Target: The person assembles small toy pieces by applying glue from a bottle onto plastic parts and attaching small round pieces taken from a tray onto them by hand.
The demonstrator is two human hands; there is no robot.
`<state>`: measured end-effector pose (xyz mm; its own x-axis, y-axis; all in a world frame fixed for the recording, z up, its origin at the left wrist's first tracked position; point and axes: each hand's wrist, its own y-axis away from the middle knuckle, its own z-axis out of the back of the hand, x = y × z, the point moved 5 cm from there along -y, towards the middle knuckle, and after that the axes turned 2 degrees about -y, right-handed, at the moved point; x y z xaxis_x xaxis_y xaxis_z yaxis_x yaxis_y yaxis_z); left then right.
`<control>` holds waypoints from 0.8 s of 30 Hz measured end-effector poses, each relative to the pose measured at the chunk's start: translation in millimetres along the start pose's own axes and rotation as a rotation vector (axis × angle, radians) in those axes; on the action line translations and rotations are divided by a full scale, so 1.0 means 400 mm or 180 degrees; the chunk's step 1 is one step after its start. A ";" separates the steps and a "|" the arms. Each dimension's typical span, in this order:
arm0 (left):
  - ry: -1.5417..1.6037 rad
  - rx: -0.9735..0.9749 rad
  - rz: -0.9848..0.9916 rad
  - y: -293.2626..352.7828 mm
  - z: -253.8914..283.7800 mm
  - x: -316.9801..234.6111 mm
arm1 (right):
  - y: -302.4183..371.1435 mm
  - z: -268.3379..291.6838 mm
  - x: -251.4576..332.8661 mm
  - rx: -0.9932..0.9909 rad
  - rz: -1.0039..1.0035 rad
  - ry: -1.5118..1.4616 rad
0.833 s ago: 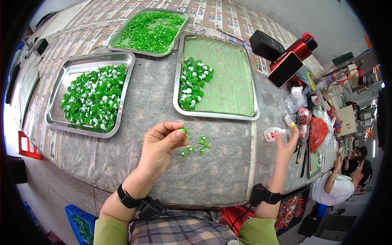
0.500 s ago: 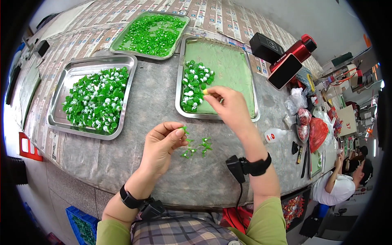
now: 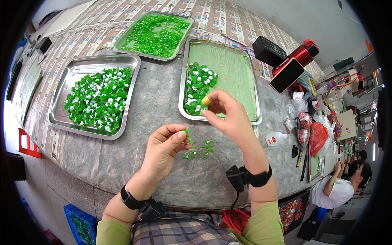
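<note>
My left hand is closed in a pinch on a small green plastic piece, held above the table. To its right, my right hand hovers over the near edge of the green-lined tray. Its thumb and index finger are apart, with a yellow cover on the index fingertip; I make out nothing held between them. Green-and-white frog-like pieces lie heaped along that tray's left side. Several small green plastic pieces rest on the table just past my left hand.
A metal tray of green-and-white pieces stands left; another tray of small green pieces is behind. A phone leans by a red bottle and black box. A white bottle lies right. Another person sits far right.
My right hand has drawn slightly back from the heaped pieces, and its thumb and index finger have spread apart. My left hand keeps its pinch; the view has shifted slightly.
</note>
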<state>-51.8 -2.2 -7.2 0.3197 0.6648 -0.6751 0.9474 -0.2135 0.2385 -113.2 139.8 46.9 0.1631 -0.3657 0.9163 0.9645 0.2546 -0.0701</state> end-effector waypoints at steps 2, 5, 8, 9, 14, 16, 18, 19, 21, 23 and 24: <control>0.0034 0.0110 0.0088 0.004 -0.005 0.011 | 0.065 -0.004 -0.010 0.0022 0.0049 -0.0690; -0.0033 0.0437 0.0284 0.010 -0.023 0.029 | 0.145 -0.022 -0.034 0.0051 -0.0308 -0.1662; -0.0062 0.0516 0.0445 0.011 -0.034 0.046 | 0.183 -0.040 -0.061 -0.0090 -0.0666 -0.2262; -0.0085 0.0522 0.0459 0.011 -0.035 0.049 | 0.186 -0.043 -0.062 -0.0110 -0.0661 -0.2281; 0.0029 0.0447 0.0394 0.005 -0.028 0.055 | 0.192 -0.047 -0.056 -0.0105 -0.0643 -0.2288; 0.0028 0.0412 0.0396 0.005 -0.027 0.054 | 0.196 -0.045 -0.054 -0.0113 -0.0684 -0.2256; 0.0034 0.0374 0.0393 0.006 -0.026 0.052 | 0.200 -0.044 -0.050 -0.0114 -0.0727 -0.2219; 0.0040 0.0369 0.0405 0.006 -0.026 0.051 | 0.201 -0.043 -0.048 -0.0115 -0.0737 -0.2210; 0.0046 0.0363 0.0418 0.007 -0.028 0.050 | 0.202 -0.041 -0.049 -0.0116 -0.0749 -0.2203; -0.0146 0.0231 0.0279 0.006 -0.025 0.048 | 0.199 -0.029 -0.045 -0.0284 -0.0382 -0.2063; -0.0146 0.0226 0.0278 0.005 -0.025 0.049 | 0.198 -0.029 -0.046 -0.0281 -0.0384 -0.2065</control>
<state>-43.7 17.5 -12.9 0.3999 0.6085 -0.6854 0.9140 -0.3204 0.2489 -37.3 156.2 19.9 -0.0785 0.2329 0.9693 0.9860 0.1613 0.0411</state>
